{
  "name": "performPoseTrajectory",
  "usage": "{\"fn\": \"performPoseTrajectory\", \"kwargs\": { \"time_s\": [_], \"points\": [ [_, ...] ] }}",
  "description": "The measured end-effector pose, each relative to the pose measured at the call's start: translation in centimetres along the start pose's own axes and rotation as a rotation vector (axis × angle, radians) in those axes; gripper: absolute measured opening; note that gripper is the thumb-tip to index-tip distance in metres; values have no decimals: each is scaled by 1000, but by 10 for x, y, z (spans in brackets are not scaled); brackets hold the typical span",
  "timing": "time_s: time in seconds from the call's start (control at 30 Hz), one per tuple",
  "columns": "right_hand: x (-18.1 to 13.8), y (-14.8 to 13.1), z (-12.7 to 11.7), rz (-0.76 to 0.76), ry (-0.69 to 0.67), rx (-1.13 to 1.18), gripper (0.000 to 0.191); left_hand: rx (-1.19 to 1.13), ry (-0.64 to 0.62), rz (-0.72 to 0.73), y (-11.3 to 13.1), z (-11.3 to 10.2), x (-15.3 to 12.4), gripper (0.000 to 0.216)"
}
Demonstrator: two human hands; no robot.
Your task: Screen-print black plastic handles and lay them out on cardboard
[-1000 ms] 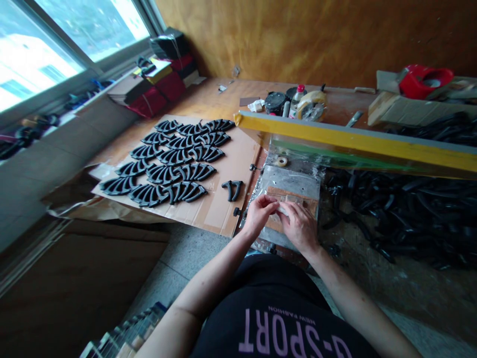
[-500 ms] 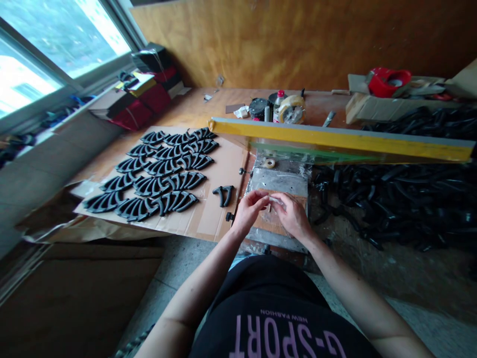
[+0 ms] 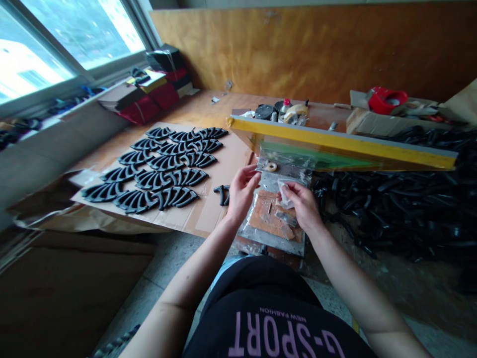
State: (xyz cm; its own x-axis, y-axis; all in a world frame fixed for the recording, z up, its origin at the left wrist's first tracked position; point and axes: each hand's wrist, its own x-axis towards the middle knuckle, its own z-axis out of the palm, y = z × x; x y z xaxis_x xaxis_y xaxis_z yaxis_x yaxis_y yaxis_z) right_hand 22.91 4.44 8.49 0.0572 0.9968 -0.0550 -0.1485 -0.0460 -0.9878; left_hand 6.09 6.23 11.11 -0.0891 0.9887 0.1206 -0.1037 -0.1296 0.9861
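My left hand (image 3: 241,191) hovers over the left edge of a metal plate (image 3: 276,233), fingers loosely curled and apart, holding nothing I can see. My right hand (image 3: 302,205) pinches a small crumpled whitish piece (image 3: 285,196), perhaps tape or film, just above the plate. An orange-brown pad (image 3: 269,219) with small clear strips lies on the plate. A yellow-framed screen (image 3: 343,144) stands tilted up behind the hands. One black curved part (image 3: 221,193) lies by my left hand.
Rows of black curved parts (image 3: 160,164) lie on cardboard (image 3: 208,209) at the left. A large heap of black parts (image 3: 402,199) fills the right. Bottles and a tape roll (image 3: 294,112) stand behind the screen; a red tape dispenser (image 3: 387,99) sits on boxes far right.
The hands were pressed together on the pad; now they have lifted and parted. My right hand has pulled up a whitish piece, and the pad lies uncovered.
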Motion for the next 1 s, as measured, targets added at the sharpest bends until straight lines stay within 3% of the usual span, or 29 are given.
{"fn": "performPoseTrajectory", "kwargs": {
  "time_s": [0.13,0.3,0.53,0.77,1.0],
  "points": [
    [3,-18,1,-18,28,103,28,23,173,317,34,-7,19,41],
    [8,-28,3,-65,89,129,29,51,158,535,72,-6,34,44],
    [17,-30,7,-121,142,157,29,122,89,584,75,-4,40,41],
    [30,-33,8,-237,227,134,22,161,117,583,75,-5,40,35],
    [32,-33,8,-237,242,147,22,222,107,608,78,-2,40,35]
  ]
}}
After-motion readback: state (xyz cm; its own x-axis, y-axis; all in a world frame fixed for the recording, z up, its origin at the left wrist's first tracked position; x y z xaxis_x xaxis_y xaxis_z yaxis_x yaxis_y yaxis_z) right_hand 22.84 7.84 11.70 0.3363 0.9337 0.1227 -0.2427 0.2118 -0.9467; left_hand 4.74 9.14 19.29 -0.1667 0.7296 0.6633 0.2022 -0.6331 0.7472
